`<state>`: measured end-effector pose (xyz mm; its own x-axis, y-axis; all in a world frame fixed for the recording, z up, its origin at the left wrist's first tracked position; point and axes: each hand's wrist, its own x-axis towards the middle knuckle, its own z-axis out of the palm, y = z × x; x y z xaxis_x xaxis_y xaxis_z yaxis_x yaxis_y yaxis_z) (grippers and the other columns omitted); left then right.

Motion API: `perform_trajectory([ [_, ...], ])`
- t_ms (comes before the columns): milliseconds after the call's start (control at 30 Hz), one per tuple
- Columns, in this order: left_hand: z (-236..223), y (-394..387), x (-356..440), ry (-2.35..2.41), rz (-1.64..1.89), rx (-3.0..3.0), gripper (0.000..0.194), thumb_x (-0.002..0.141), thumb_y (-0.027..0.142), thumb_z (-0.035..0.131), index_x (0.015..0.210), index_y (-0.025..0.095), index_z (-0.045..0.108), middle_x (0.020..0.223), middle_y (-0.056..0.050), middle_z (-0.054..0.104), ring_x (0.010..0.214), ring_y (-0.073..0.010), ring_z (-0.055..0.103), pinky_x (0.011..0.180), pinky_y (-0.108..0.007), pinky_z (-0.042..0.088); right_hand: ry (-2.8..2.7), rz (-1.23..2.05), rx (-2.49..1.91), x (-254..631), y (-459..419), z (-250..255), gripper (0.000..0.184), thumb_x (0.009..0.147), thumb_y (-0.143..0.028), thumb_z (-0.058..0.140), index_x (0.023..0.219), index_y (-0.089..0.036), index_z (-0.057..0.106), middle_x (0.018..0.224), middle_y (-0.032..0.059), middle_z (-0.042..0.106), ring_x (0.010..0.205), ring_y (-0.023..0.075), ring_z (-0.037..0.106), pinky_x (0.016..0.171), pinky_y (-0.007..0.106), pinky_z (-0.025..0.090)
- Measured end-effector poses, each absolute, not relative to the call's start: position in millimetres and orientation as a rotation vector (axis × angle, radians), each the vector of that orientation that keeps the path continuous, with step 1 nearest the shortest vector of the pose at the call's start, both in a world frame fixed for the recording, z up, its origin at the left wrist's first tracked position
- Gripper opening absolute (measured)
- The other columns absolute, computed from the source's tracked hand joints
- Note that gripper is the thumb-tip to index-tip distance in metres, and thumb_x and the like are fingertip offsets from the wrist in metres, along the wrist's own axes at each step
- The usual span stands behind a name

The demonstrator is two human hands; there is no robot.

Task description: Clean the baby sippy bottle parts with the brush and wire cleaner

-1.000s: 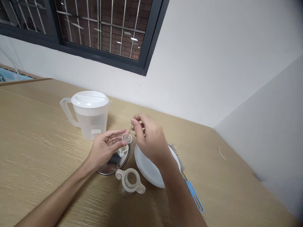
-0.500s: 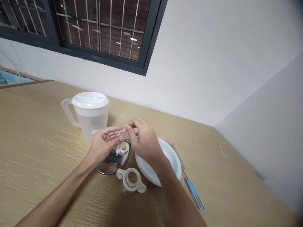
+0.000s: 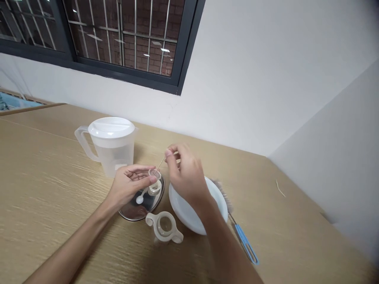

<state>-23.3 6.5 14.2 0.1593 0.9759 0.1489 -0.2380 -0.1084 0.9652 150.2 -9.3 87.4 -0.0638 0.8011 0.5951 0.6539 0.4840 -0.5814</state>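
Between the thumb and fingers of my left hand (image 3: 127,184) is a small clear round disc (image 3: 154,174), held tilted above a shiny metal tray. My right hand (image 3: 185,171) pinches a thin stick (image 3: 160,164), like a toothpick, whose lower end meets the disc. Under my left hand, the oval metal tray (image 3: 133,214) carries a small translucent ring-shaped part (image 3: 154,188) and a white spoon-like piece (image 3: 140,199). Nearer to me stands a clear bottle-like container with a pale two-lobed collar (image 3: 164,226). My right wrist passes over a white bowl (image 3: 191,221).
A translucent lidded pitcher (image 3: 114,146) stands behind my left hand. Right of the bowl lies a bottle brush with a blue handle (image 3: 246,243). A thin pale strip (image 3: 280,188) rests on the table's right side. The wall and barred window (image 3: 124,39) rise behind.
My right hand dipped closer to the disc, then drew back up and slightly right, still holding the stick. My left hand keeps the disc, shifted slightly. The view has moved a little.
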Motion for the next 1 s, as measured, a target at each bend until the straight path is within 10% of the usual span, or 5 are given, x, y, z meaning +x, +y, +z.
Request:
perform_trajectory([
  [1000,20,11,-31,0.77,1.195,1.264,0.04,0.051,0.018,0.095,0.089,0.018,0.083,0.096,-0.01,0.081,0.091,-0.025,0.077,0.082,-0.032,0.063,-1.452,0.042,-1.11,197,-40,135,0.02,0.099,-0.04,0.056,0.092,-0.021,0.058,0.089,0.0009,0.061,0.071,0.0127,0.067,0.057,0.026,0.06],
])
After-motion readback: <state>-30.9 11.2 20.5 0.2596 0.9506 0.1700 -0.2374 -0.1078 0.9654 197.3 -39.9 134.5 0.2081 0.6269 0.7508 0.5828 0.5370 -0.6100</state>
